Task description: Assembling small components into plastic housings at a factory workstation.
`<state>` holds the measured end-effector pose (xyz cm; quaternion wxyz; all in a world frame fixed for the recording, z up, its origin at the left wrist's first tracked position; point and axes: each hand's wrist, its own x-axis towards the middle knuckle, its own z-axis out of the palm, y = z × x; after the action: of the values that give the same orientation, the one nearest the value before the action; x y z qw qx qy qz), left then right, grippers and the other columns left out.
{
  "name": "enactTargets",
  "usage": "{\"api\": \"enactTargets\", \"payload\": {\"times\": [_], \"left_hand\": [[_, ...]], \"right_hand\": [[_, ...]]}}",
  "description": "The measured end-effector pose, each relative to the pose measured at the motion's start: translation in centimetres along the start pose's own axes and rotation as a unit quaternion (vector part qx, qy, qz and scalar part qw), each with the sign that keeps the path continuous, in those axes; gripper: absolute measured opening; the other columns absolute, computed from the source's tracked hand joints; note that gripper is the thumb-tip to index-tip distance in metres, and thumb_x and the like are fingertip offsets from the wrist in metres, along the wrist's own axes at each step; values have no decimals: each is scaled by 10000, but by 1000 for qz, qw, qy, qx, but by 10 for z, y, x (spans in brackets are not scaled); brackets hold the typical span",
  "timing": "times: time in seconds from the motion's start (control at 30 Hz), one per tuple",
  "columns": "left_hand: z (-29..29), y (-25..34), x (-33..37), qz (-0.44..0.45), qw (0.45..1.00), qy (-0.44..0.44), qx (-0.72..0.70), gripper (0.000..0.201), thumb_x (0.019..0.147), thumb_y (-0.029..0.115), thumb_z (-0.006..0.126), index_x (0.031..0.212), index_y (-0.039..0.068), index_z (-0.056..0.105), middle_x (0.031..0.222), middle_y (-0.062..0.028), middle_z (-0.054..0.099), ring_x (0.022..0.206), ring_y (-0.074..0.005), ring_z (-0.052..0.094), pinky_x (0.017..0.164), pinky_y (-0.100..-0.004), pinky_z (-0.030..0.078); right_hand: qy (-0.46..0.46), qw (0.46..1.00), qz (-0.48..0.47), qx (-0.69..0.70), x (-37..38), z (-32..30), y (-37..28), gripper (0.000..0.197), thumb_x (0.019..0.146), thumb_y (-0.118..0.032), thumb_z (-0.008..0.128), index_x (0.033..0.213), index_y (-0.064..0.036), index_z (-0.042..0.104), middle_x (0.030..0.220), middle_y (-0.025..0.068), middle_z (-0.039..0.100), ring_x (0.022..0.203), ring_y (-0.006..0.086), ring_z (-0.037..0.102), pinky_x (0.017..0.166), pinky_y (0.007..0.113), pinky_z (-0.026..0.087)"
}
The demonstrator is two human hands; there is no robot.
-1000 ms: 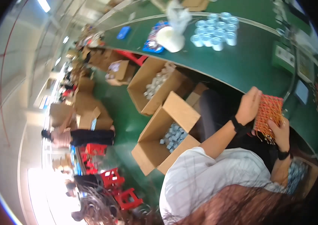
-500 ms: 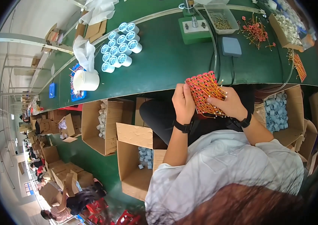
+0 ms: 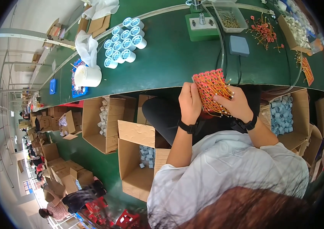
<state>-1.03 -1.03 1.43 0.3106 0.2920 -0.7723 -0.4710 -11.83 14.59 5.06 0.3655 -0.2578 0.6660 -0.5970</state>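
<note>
A red panel of small boards with many orange-yellow wires [image 3: 210,91] is held between both hands, tilted, just off the table's near edge. My left hand [image 3: 189,102] grips its left edge, fingers closed and the thumb upright along the side. On the right side, my right hand [image 3: 239,104] is closed round the panel with its thumb lying over the wires. Loose wire ends with pale tips stick out near the right fingers. The undersides of the fingers behind the panel are hidden. A second such wired panel [image 3: 307,70] lies at the table's right end.
On the green table [image 3: 162,57] stand rows of white cups [image 3: 125,41], a white tub [image 3: 88,76], a green press fixture [image 3: 204,28], a grey-blue pedal-like box [image 3: 239,46], a bin of small metal parts [image 3: 230,21] and loose red wired pieces [image 3: 264,32]. Cardboard boxes [image 3: 134,177] flank my legs.
The panel and both hands have shifted slightly right in the picture. The wires now lie more to the panel's right, baring more red at its top and left. Both hands keep their hold.
</note>
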Motion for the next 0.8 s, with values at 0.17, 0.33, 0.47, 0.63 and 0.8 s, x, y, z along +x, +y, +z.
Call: {"api": "enactTargets", "payload": {"times": [0.17,0.33,0.47,0.63,0.8], "left_hand": [[1,2,-9,1,999,-38,-34,178,1056,84,524,913,-16,556,803,-175,561,685,-360,561,635,-413,465],[7,-2,-7,85,996,13,11,165,1051,81,528,921,-17,559,810,-168,565,691,-364,564,634,-414,466],[5,-2,-5,134,990,44,27,184,1058,99,529,915,-13,557,798,-161,564,678,-344,558,631,-402,464],[-6,6,-8,-80,989,-50,-111,229,1076,132,523,894,-7,541,766,-148,551,652,-286,535,623,-371,455],[1,-6,-7,-7,997,-19,-72,262,1099,167,507,885,16,514,717,-55,530,629,-118,488,583,-313,432]], "right_hand": [[10,1000,-13,3,7,-4,0,280,946,-137,743,1170,28,710,1033,58,762,920,97,667,841,281,535],[40,998,-39,-14,4,4,3,279,942,-164,753,1149,19,719,969,48,762,842,81,664,770,277,537],[52,997,-52,-39,1,10,2,279,945,-169,752,1150,17,720,965,53,761,842,81,665,770,278,538],[16,999,-1,-33,3,1,3,284,954,-115,729,1196,30,699,1047,49,756,927,94,666,841,280,535],[-10,1000,-17,8,2,2,-1,279,955,-114,727,1193,30,699,1045,47,755,920,91,665,832,277,536]]}}
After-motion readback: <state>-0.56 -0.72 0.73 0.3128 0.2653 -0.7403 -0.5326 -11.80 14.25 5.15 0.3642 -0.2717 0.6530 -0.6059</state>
